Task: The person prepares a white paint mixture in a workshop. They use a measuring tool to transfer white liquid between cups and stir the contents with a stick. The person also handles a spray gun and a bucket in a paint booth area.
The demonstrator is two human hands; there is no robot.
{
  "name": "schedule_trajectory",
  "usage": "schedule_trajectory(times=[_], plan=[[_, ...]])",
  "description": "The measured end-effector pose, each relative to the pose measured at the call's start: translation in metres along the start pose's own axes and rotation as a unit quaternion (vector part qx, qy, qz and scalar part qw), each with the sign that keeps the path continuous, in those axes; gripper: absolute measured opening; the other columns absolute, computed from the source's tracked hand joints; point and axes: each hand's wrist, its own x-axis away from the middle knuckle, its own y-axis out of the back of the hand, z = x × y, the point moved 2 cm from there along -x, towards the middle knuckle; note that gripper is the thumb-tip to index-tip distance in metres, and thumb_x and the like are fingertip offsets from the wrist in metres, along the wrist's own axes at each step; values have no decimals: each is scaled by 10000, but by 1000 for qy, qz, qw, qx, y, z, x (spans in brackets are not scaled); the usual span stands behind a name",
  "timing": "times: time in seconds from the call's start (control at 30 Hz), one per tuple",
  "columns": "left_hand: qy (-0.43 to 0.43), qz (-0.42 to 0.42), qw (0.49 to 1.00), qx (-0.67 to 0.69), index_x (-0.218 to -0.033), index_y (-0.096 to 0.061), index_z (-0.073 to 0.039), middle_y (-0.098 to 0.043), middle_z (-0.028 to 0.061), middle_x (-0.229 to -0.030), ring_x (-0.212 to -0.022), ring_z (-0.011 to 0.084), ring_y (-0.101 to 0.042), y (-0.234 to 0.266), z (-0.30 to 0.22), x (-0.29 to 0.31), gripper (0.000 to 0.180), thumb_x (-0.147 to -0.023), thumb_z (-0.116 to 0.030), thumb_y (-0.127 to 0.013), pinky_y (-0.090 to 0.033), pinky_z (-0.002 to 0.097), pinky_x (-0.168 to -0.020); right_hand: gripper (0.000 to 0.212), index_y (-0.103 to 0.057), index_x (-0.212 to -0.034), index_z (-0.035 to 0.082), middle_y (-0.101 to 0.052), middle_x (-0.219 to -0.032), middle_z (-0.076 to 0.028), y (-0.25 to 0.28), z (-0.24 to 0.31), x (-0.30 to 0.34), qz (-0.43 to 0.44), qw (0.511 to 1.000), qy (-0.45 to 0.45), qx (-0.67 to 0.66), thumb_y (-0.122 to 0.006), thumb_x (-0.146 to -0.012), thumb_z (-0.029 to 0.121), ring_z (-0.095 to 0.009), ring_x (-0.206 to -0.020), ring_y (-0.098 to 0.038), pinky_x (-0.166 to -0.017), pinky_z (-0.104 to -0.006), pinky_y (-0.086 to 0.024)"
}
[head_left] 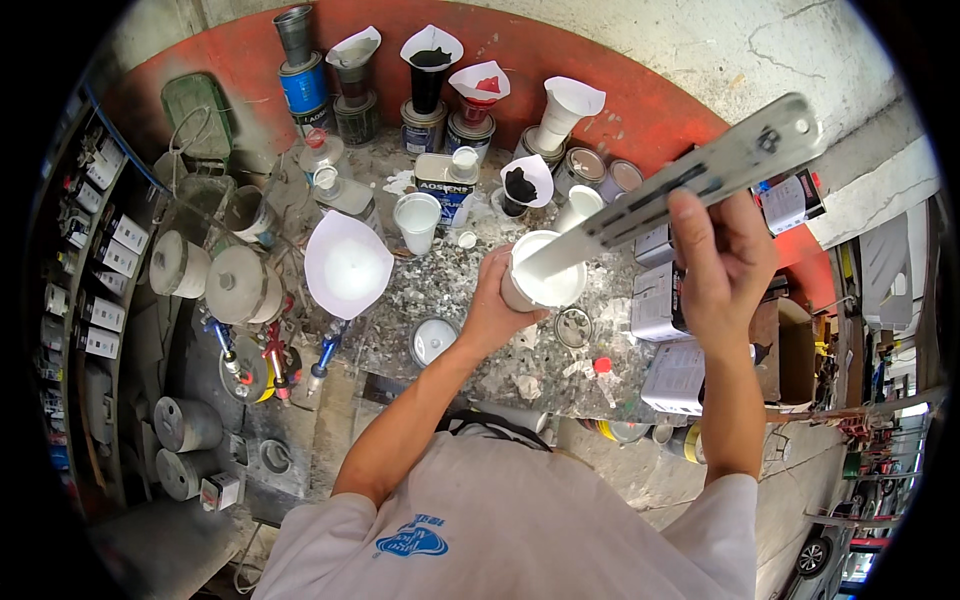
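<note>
My left hand [492,308] is wrapped round a white cup [513,291] of white paint [556,288], held above the paint-spattered bench. My right hand [725,262] is raised to the right and grips a long, flat metal mixing stick [640,208] with slots and a hole at its upper end. The stick slants down to the left, its white-coated lower end inside the cup. Just behind the cup stands a smaller white cup [580,206]. A paper strainer [345,268] with white liquid sits on a spray gun [325,350] to the left.
Several cups topped with paper strainers [431,52] stand on cans along the red back panel. A rectangular tin [447,185] and another white cup [417,222] are behind my left hand. White rectangular cans [657,302] line the right side. An open round tin [434,342] sits near the front.
</note>
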Motion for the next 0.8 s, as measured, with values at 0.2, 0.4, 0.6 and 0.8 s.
schedule_trajectory(times=[0.2, 0.4, 0.6, 0.8], plan=[[8, 8, 1000, 11, -1369, -449, -81, -399, 131, -1400, -1338, 334, -402, 2, -2, 1, 906, -582, -52, -897, -366, 418, -1122, 168, -644, -1036, -13, -580, -697, -23, -11, -32, -6, 58, 997, 3, 48, -664, -947, 129, -72, -615, -450, -545, -248, -381], [4, -4, 1000, -1, -1365, -447, -78, -401, 128, -1397, -1332, 329, -409, -1, -4, 0, 904, -582, -38, -895, -375, 415, -1117, 184, -642, -1042, -11, -534, -647, -51, -15, -53, 26, 108, 989, -89, 45, -674, -934, 134, -106, -573, -434, -545, -269, -384], [1, -9, 998, -58, -1410, -385, -56, -481, 86, -1345, -1250, 224, -508, 4, 1, 2, 922, -638, -38, -889, -442, 369, -1047, 141, -654, -1017, -19, -562, -696, -3, -9, -14, 11, 56, 998, 5, 19, -657, -946, 103, -53, -610, -422, -552, -226, -359], [-21, 16, 996, -89, -1410, -373, -56, -493, 90, -1346, -1250, 224, -512, -2, 0, 2, 936, -630, -28, -890, -439, 374, -1052, 132, -653, -966, -20, -568, -705, 27, 7, -16, -11, 27, 999, -11, 16, -651, -957, 111, -35, -630, -414, -548, -215, -342]])
